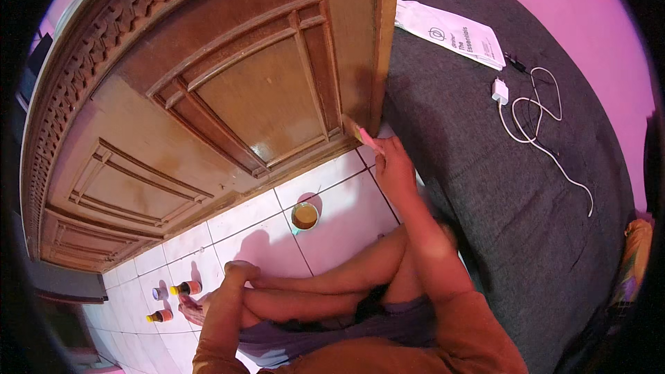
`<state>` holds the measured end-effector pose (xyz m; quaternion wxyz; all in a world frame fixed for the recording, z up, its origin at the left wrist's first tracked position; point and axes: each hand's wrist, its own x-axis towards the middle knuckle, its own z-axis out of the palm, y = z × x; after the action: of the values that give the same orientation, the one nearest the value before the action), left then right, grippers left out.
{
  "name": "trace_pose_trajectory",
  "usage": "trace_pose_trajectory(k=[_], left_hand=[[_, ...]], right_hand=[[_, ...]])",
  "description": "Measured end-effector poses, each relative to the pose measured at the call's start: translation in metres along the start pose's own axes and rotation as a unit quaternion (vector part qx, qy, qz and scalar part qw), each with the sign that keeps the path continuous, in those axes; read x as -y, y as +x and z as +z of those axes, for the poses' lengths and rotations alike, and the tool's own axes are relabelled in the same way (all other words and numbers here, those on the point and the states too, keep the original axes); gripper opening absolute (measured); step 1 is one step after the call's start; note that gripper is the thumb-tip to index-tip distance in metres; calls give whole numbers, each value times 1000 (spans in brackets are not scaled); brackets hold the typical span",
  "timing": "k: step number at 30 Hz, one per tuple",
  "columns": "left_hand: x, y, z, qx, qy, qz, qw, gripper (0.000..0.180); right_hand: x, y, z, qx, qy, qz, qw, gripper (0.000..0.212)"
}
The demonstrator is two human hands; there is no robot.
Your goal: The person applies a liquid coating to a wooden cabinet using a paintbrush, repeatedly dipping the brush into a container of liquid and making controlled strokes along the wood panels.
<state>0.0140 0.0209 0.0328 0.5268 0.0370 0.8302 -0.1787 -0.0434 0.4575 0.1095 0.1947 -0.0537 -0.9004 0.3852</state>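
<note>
The right hand (393,166) is closed around a pink-handled brush (368,140), its tip at the lower right of the carved wooden panel (253,100). The left hand (242,271) is at the crossed shins; its finger opening cannot be determined. A cup (305,216) containing brown liquid is on the tiled floor (332,239), near the panel. Two yellow-capped bottles (185,289) and a small jar (160,294) are further left; contents cannot be determined. A dark grey bed (478,166) bounds the right side, carrying a white packet (454,33) and a charger (500,90).
</note>
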Motion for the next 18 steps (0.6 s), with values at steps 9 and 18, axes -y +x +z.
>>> trace_pose_trajectory(k=[9, 18], left_hand=[[16, 29, 18, -5, -30, -6, 1000, 59], [17, 36, 25, 2, -16, -4, 1000, 58]], right_hand=[[-3, 0, 2, -9, -27, -19, 999, 25], [0, -3, 11, 5, -23, -3, 1000, 15]])
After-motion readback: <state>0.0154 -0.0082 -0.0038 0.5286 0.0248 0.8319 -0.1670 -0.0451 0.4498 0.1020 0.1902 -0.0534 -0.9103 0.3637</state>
